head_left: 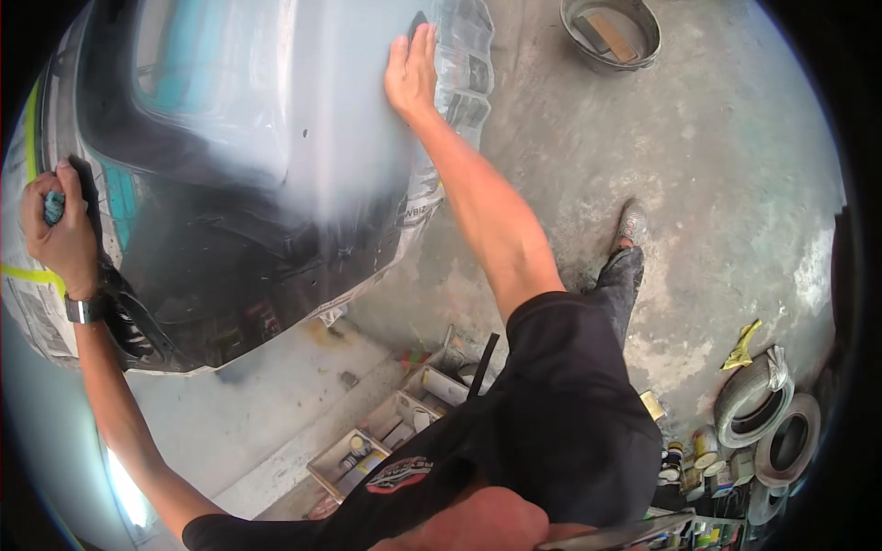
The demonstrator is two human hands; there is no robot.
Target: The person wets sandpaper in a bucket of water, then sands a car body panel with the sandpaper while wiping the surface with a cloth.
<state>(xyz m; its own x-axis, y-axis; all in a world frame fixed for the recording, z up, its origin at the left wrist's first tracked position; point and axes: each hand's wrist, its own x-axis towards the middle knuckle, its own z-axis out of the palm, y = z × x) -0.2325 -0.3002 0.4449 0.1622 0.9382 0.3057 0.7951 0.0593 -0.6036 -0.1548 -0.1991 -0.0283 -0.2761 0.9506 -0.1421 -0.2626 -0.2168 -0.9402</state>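
My left hand [62,230] is closed around a crumpled blue-green wad [54,208], perhaps a cloth or sponge, and rests at the left edge of a car body [266,248]. A dark band sits on that wrist. With my right arm stretched far forward, my right hand [413,75] lies on the car's pale, dusty panel. Its fingers press on a dark flat pad [419,20] whose tip shows beyond them; the rest is hidden. The panel is black nearer to me and hazy grey-white further off.
Masking paper [464,73] and yellow-green tape [32,274] border the car. A round basin [611,32] holding two flat blocks stands on the concrete floor. Tyres [753,399], a yellow glove-like item [742,345] and several cans lie lower right. Behind the car, trays [349,459] hold bottles and tools.
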